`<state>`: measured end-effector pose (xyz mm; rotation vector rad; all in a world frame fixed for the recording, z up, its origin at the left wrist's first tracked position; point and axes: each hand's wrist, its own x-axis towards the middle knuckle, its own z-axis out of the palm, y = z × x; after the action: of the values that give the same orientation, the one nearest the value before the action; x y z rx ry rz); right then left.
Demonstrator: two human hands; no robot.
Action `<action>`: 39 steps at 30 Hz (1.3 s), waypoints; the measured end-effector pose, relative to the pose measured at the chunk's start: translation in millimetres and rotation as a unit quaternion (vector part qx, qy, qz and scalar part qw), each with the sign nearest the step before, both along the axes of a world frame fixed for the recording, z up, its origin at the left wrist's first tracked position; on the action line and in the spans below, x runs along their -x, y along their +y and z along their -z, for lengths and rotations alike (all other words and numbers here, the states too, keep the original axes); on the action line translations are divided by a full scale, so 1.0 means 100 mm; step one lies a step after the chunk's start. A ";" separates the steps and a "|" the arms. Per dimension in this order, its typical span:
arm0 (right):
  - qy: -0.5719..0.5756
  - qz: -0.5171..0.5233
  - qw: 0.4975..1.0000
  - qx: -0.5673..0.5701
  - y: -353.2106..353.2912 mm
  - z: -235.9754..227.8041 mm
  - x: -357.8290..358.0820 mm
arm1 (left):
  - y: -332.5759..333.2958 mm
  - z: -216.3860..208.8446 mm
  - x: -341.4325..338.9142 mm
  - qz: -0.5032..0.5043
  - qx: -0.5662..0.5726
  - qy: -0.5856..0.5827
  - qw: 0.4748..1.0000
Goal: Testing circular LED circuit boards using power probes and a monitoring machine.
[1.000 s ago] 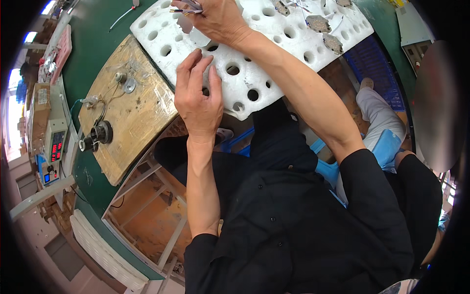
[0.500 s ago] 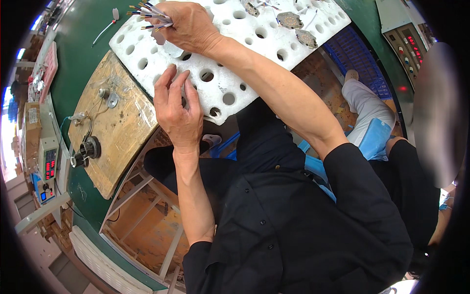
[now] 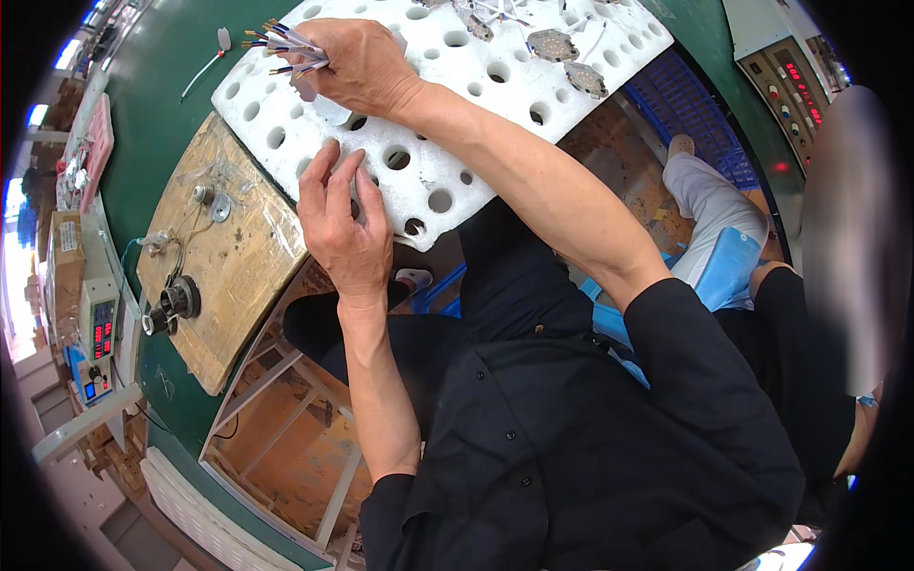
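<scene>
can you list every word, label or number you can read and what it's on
No text is clear enough to quote.
Meter at left: red digits, too small and blurred.
Blue device below it: lit screen, too small.
Cardboard box: label, too small.
Instrument at upper right: red digits, too blurred.

Workshop or small factory floor, electronics/electrical assembly by the look of it.
Green-topped workbench on metal frame legs; instrument boxes with red digit displays at left and right, the right one with knobs or terminals on its front. White foam block full of holes as work support, flat round parts plus loose white wires at its far side, bundle of stripped-end wires above it. Left: scuffed wooden board with wired fittings, cardboard box beyond. Right: blue plastic crate, another person's leg near it.
</scene>
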<state>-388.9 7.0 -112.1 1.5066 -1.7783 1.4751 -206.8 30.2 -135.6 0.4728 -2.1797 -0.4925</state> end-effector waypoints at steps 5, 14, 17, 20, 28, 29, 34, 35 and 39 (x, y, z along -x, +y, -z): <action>-0.004 0.003 1.000 -0.001 0.00 -0.01 -0.03 | -0.02 0.01 -0.01 0.003 0.001 0.006 1.000; -0.096 0.037 0.991 -0.081 -0.09 0.09 -0.08 | -0.04 0.04 -0.02 0.011 0.033 -0.019 0.999; -0.059 0.016 0.998 -0.031 -0.18 0.15 -0.04 | -0.01 -0.01 -0.03 0.030 0.004 -0.027 0.999; -0.071 -0.001 0.997 -0.023 -0.14 0.08 -0.08 | 0.06 -0.12 -0.14 0.064 -0.046 -0.034 0.996; -0.085 -0.007 0.996 -0.007 -0.06 0.02 -0.06 | 0.44 0.41 -0.72 0.233 0.035 -0.051 0.971; -0.085 -0.003 0.996 -0.018 -0.05 0.02 -0.06 | 0.45 0.55 -0.76 0.231 0.027 -0.059 0.971; -0.090 -0.013 0.996 -0.013 -0.03 0.01 -0.08 | 0.29 0.83 -0.70 0.201 0.230 -0.058 0.950; -0.085 -0.013 0.996 -0.011 -0.02 0.00 -0.07 | 0.26 0.95 -0.69 0.178 0.266 -0.058 0.946; -0.083 -0.015 0.996 0.001 -0.07 -0.01 -0.10 | 0.07 1.36 -0.73 0.231 0.300 -0.012 0.925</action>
<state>-378.7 0.1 -110.6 1.4533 -1.8530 1.6602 -133.4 37.7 -271.2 -0.3791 -2.3196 -0.0393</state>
